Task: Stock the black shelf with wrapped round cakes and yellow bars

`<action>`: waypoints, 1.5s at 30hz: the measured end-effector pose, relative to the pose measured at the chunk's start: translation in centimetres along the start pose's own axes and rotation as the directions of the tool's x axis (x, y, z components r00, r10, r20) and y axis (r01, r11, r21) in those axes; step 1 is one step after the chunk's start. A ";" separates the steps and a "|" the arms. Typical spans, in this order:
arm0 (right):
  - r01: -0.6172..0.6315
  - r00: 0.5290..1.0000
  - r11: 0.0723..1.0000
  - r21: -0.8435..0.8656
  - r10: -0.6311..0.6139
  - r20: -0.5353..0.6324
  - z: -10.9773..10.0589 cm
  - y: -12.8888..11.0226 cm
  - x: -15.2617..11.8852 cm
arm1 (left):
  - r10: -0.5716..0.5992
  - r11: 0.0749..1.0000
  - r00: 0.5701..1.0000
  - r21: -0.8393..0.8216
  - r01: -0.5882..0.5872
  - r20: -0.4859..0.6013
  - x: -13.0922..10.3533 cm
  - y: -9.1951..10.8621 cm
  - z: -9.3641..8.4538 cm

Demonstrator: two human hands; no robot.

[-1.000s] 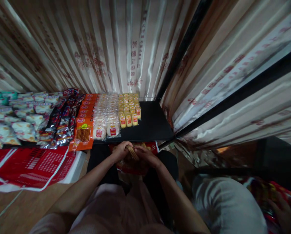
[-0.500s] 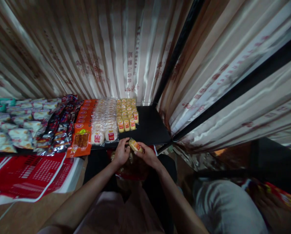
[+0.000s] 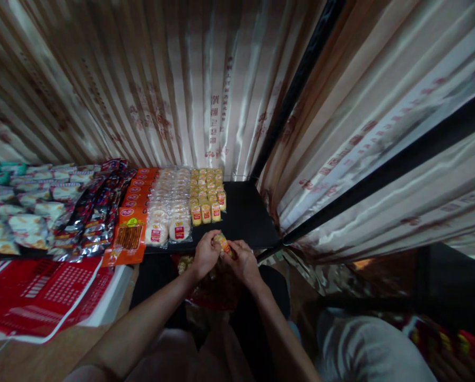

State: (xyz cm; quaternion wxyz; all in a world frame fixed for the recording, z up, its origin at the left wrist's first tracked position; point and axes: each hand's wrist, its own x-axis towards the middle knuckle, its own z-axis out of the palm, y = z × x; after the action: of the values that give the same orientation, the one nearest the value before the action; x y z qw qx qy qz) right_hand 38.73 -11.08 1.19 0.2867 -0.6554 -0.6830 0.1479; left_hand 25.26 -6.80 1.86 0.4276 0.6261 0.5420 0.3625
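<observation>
A small yellow packet (image 3: 223, 243) with a red and white label is pinched between both my hands, just in front of the black table's edge. My left hand (image 3: 206, 254) grips its left end, and my right hand (image 3: 243, 263) holds its lower right side. Below them a red bag (image 3: 213, 294) with pale pieces inside lies between my legs, partly hidden by the hands. Rows of similar yellow packets (image 3: 206, 212) stand on the table (image 3: 247, 209) beyond my hands. Clear packs of round white cakes (image 3: 180, 229) sit to their left.
Orange packs (image 3: 130, 233), dark shiny packs (image 3: 97, 228) and white packs (image 3: 29, 231) line the table leftward. A red printed sheet (image 3: 42, 297) hangs in front. Curtains (image 3: 161, 79) and black poles (image 3: 320, 209) stand behind. Another person's pale-clothed knee (image 3: 372, 345) is at the lower right.
The yellow packet has turned to a steeper angle between my fingers, and my left hand has closed around its upper end. The whole view has shifted slightly, with the table lower in the picture.
</observation>
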 end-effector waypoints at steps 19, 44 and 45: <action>-0.144 0.948 0.982 0.122 0.173 -0.269 2.1 3.7 7.5 | 0.240 0.921 0.970 0.306 -0.241 0.042 5.4 1.8 2.5; -0.105 0.957 0.958 0.268 0.171 -0.235 4.4 3.8 11.5 | 0.256 0.899 0.959 0.334 -0.283 0.126 6.6 -0.1 2.4; -0.105 0.958 0.962 0.253 0.166 -0.233 4.4 3.7 11.5 | 0.248 0.900 0.960 0.336 -0.277 0.127 6.7 -0.1 2.5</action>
State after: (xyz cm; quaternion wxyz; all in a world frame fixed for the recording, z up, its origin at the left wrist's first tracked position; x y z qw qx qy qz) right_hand 39.42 1.31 -2.20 0.4365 -0.6753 -0.5716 0.1636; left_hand 28.52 -0.48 0.79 0.2780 0.7738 0.4907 0.2885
